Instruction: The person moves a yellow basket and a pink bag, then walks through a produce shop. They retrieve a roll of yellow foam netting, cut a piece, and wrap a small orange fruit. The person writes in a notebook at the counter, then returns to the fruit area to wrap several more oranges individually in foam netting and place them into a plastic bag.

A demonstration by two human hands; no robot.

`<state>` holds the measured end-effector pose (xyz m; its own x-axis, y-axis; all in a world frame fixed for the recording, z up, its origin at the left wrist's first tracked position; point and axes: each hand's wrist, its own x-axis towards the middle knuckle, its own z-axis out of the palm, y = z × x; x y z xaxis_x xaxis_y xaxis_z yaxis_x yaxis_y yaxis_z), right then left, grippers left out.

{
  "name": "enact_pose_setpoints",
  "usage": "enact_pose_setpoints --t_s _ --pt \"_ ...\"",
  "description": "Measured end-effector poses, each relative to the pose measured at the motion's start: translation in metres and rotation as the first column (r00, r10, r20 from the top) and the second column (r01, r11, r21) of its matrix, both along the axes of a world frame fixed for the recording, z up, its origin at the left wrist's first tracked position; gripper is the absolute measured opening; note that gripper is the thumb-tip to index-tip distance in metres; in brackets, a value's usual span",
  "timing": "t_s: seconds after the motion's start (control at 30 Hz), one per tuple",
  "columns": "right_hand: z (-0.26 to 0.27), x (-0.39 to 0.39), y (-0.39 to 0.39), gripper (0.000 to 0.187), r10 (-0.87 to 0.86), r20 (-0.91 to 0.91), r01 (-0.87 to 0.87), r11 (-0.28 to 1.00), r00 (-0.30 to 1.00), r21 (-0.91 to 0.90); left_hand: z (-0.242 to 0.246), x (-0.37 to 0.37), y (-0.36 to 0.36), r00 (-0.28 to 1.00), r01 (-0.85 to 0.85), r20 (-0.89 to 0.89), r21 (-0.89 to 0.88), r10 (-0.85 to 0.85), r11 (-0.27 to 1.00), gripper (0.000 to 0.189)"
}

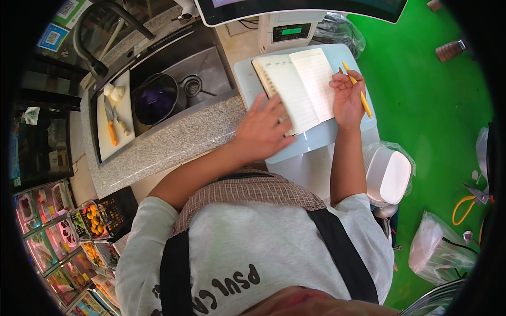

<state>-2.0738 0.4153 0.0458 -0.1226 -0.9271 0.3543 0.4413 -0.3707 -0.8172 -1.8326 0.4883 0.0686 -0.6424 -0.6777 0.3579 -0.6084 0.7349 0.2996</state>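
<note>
An open notebook [306,87] with lined pages lies on the pale blue platform [300,146] of a weighing scale. My left hand [267,128] is spread palm down at the notebook's lower left edge, fingers apart and slightly blurred; whether it touches the page I cannot tell. At the notebook's right side, my right hand [349,98] holds a yellow pen [365,103] slantwise between thumb and fingers, palm turned up. Behind the notebook stands the scale's lit display [291,31].
Left is a sink [211,65] holding a dark bowl [156,98]. Knives [111,128] and peeled bulbs [117,93] lie on a white cutting board [103,148]. White containers [389,175] are stacked right; scissors [462,209] and a plastic bag [435,247] lie farther right on green.
</note>
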Motion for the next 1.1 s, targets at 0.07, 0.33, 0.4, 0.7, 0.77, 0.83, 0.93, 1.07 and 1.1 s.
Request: enact_pose_setpoints --t_s 0.07,0.33,0.4,0.7,0.77,0.83,0.93,1.07,1.1 --pt "0.001 0.001 0.000 0.040 -0.012 0.012 0.012 1.000 1.000 0.007 0.007 -0.026 0.002 0.995 0.096 -0.008 -0.006 -0.096 0.995 0.059" --pt "0.003 0.002 0.005 0.040 -0.076 0.081 0.067 0.991 0.994 0.112 0.008 -0.052 0.021 0.942 0.208 0.265 0.014 -0.204 0.978 0.066" --pt "0.003 0.001 0.005 0.041 -0.074 0.100 0.061 0.990 0.992 0.128 0.007 -0.052 0.019 0.947 0.208 0.246 0.014 -0.205 0.978 0.065" --pt "0.003 0.001 0.005 0.042 -0.071 0.080 0.060 0.990 0.994 0.128 -0.001 -0.051 0.016 0.951 0.207 0.233 0.013 -0.204 0.978 0.064" --pt "0.002 0.001 0.005 0.042 -0.074 0.075 0.064 0.989 0.994 0.132 -0.001 -0.049 0.015 0.951 0.207 0.232 0.005 -0.203 0.978 0.064" --pt "0.002 0.000 0.005 0.042 -0.074 0.058 0.066 0.990 0.996 0.123 -0.001 -0.048 0.015 0.954 0.204 0.224 0.003 -0.199 0.979 0.064" --pt "0.002 -0.001 0.004 0.043 -0.061 0.078 0.051 0.991 0.995 0.122 -0.001 -0.048 0.015 0.956 0.200 0.216 0.005 -0.197 0.980 0.064" --pt "0.002 0.000 0.004 0.042 -0.070 0.081 0.058 0.989 0.994 0.138 -0.002 -0.044 0.014 0.967 0.204 0.148 0.035 -0.206 0.978 0.063" --pt "0.002 0.000 0.005 0.041 -0.069 0.087 0.056 0.988 0.994 0.143 -0.002 -0.039 0.012 0.967 0.196 0.154 0.068 -0.205 0.978 0.063"
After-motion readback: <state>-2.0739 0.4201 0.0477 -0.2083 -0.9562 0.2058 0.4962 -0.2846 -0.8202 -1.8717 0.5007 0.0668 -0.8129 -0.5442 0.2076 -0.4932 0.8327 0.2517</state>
